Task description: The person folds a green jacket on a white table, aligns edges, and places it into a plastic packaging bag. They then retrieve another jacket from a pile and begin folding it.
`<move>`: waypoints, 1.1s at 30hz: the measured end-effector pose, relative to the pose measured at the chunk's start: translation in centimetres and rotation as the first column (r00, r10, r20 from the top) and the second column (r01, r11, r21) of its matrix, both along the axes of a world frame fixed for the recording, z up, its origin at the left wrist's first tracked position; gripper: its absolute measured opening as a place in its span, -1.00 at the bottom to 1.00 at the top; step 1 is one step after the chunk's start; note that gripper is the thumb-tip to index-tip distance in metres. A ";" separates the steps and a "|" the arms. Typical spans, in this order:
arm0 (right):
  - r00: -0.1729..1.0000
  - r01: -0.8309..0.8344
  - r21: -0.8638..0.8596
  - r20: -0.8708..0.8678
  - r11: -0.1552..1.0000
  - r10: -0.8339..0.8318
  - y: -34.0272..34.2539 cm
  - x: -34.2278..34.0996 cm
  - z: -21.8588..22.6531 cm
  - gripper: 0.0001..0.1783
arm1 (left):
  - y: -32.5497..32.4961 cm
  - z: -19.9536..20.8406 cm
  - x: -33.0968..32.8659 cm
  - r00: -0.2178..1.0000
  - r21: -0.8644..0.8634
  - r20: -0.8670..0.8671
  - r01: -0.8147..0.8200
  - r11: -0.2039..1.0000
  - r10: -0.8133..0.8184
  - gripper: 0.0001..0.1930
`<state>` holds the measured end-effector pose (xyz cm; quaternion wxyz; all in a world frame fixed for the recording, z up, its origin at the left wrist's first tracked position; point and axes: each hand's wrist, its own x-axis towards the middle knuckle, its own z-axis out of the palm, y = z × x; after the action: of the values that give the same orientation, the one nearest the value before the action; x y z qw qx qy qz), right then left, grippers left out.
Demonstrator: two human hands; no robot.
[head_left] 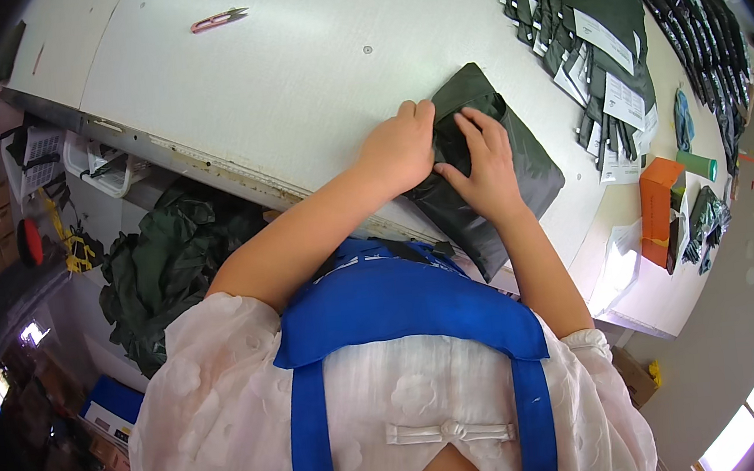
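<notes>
I judge I'm mid-fold: left hand (398, 150) and right hand (485, 170) lie open, flat, pressing the dark garment (515, 163) at the worktop (289, 71) edge; next needs smoothing it square.

folded fabric bundle (490, 165) on surface (289, 71), near its front edge | left hand (400, 147) and right hand (484, 171) side by side on bundle | snips (218, 19) far back left | packaged stacks (599, 41) back right | box (660, 208) right of bundle
</notes>
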<state>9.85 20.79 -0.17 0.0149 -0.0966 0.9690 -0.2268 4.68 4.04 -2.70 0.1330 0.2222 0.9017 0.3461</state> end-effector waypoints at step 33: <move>0.940 -0.244 -0.006 -0.249 0.970 0.235 -3.5 5.1 -3.1 -0.91 | 6.3 -2.5 -2.4 0.964 -0.143 0.191 0.212 0.967 -0.183 -0.78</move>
<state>14.94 17.31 -3.28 -0.0798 -0.2415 0.9400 -0.2272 2.30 10.38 -5.20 0.2638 0.2681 0.8848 0.2751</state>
